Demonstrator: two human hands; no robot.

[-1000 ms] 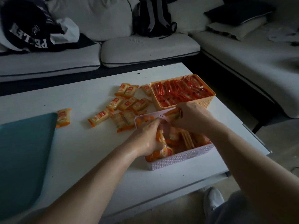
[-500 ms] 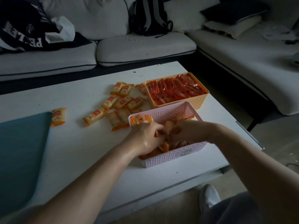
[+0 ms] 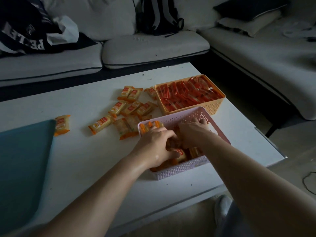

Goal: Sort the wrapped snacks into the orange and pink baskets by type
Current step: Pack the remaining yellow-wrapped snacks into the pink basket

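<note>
A pink basket (image 3: 179,170) sits near the table's front right and holds yellow-orange wrapped snacks (image 3: 179,152). Both of my hands are inside it. My left hand (image 3: 156,145) curls its fingers down around packets at the basket's near left. My right hand (image 3: 193,130) lies flatter, with fingers reaching toward the far wall and resting on the packets. Just behind it, the orange basket (image 3: 215,105) is filled with red wrapped snacks (image 3: 186,95). Several loose yellow-orange snacks (image 3: 131,106) lie to the left of the baskets, and a lone packet (image 3: 61,124) lies further left.
A teal mat (image 3: 22,159) covers the table's left end. The white table (image 3: 85,151) ends just right of the baskets. Behind it, a pale sofa (image 3: 153,47) holds a dark backpack (image 3: 159,14) and a dark garment (image 3: 22,31). A shoe (image 3: 222,207) shows below.
My right hand has dropped from the pink basket's far rim into the basket and slid toward its far right. My left hand has stayed among the packets.
</note>
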